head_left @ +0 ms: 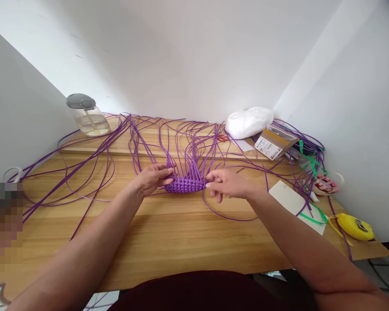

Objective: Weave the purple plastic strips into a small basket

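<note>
A purple piece of knotted cord work (185, 185) lies in the middle of the wooden table, and many loose purple cords (194, 157) fan out from its far edge. My left hand (153, 178) pinches its left end, thumb and fingers closed by the cords there. At the right end, my right hand (227, 183) has thumb and index finger together at the corner of the piece, on what looks like a cord. A single cord loops down below that hand. The fingertips partly hide both ends of the piece.
Purple cords spread left over the wooden table (168, 242). A water bottle (89, 116) stands back left. Toward the right are a white plastic bag (249, 122), a labelled cardboard box (272, 143), a white notebook (293, 203), orange-handled scissors (223, 138) and a yellow tape measure (355, 226).
</note>
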Motion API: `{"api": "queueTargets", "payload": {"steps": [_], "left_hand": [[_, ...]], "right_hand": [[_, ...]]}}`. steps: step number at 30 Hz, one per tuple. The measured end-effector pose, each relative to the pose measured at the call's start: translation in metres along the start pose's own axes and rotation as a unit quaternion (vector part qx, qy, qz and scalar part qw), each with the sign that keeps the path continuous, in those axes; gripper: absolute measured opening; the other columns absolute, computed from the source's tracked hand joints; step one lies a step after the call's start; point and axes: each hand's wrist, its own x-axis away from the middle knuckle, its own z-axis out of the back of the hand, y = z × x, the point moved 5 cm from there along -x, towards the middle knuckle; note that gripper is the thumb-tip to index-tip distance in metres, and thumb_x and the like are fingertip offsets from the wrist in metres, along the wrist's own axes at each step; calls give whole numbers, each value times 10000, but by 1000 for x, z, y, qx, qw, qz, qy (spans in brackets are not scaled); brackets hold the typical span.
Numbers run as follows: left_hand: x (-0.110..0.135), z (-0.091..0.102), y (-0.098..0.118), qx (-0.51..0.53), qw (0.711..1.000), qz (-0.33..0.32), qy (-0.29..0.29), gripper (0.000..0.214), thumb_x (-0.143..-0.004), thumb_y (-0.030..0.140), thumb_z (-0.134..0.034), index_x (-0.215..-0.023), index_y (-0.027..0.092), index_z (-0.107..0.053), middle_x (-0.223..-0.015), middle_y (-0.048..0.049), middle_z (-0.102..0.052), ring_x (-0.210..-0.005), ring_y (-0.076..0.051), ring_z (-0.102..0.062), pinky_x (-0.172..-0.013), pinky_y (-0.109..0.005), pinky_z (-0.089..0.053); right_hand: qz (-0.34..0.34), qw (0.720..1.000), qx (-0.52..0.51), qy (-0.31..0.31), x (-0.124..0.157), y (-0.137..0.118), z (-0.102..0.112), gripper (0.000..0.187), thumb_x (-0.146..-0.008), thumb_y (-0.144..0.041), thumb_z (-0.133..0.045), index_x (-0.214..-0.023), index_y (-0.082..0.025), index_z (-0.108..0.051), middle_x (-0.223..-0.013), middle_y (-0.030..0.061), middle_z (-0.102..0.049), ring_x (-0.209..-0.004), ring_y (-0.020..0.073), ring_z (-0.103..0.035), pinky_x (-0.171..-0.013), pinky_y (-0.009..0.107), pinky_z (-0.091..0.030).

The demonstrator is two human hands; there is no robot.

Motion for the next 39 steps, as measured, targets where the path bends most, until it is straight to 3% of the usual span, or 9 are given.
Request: {"api": "queueTargets", "payload": {"steps": [4, 8, 11, 14, 18, 22, 29, 34, 39], "left_hand": [[13, -18, 5, -129, 990, -39, -30, 364, -695, 159, -833, -1041, 133, -723, -835, -43, -731, -648, -100, -655, -539, -156, -535], [23, -35, 11, -240, 962, -100, -81, 344, -710, 194, -805, -1043, 166, -723, -832, -21, -749, -702, -121, -670, -624, -189, -515], [27, -40, 10, -272, 949, -98, -128, 323, -727, 211, -776, -1042, 175, -715, -851, -18, -754, -759, -147, -684, -706, -236, -522], [28, -43, 7, -254, 946, -90, -179, 318, -749, 205, -743, -1062, 184, -696, -914, -24, -754, -856, -167, -693, -783, -265, -522], [31, -49, 3, -242, 939, -99, -222, 349, -772, 178, -704, -1117, 183, -652, -1000, -37, -745, -928, -174, -686, -858, -298, -514], [35, -60, 1, -252, 927, -126, -250, 392, -803, 179, -651, -1192, 180, -601, -1043, -50, -728, -952, -186, -677, -884, -324, -513], [40, -68, -2, -451, 846, -222, -180, 210, -840, 213, -549, -1020, 161, -644, -1025, -63, -720, -967, -227, -651, -893, -351, -497], [44, -70, -7, -529, 808, -220, -137, 104, -852, 220, -529, -906, 164, -598, -926, -64, -699, -843, -220, -636, -787, -337, -474], [50, -77, -8, -578, 774, -206, -157, 110, -890, 201, -485, -935, 182, -583, -918, -58, -698, -850, -224, -639, -758, -316, -432]], "right_hand": [[-31, 998, 30, -41, 7, -3, -5, 245, -884, -412, -643, -918, -183, -565, -628, -11, -645, -444, 114, -616, -362, 180, -297], [-2, 995, 104, 2, 6, -14, -9, 314, -838, -464, -677, -784, -178, -560, -592, -31, -582, -452, 90, -526, -431, 209, -349], [56, 987, 143, 45, 3, -22, -11, 343, -806, -490, -699, -730, -169, -606, -658, -19, -600, -592, 102, -533, -528, 218, -372], [51, 989, 128, 55, 0, -19, -12, 388, -778, -538, -719, -752, -161, -633, -710, -8, -619, -645, 116, -530, -559, 231, -374], [55, 996, -63, 10, -8, -10, -22, 385, -719, -450, -813, -907, -155, -655, -822, 5, -677, -703, 115, -583, -664, 241, -458], [57, 948, -313, -26, -17, -4, -35, 509, -613, -391, -903, -1000, -154, -673, -912, 32, -720, -760, 129, -654, -787, 283, -521], [28, 921, -386, -34, -36, -15, -49, 436, -550, -323, -941, -874, -167, -692, -790, 26, -720, -686, 157, -663, -712, 311, -550], [96, 949, -299, 37, -40, -65, -22, 218, -815, -230, -736, -641, -153, -630, -667, 44, -668, -628, 147, -615, -617, 276, -509], [134, 938, -288, 137, -38, -140, 48, 263, -963, -201, -552, -704, -185, -509, -518, -51, -471, -446, 83, -429, -463, 217, -370]]}}
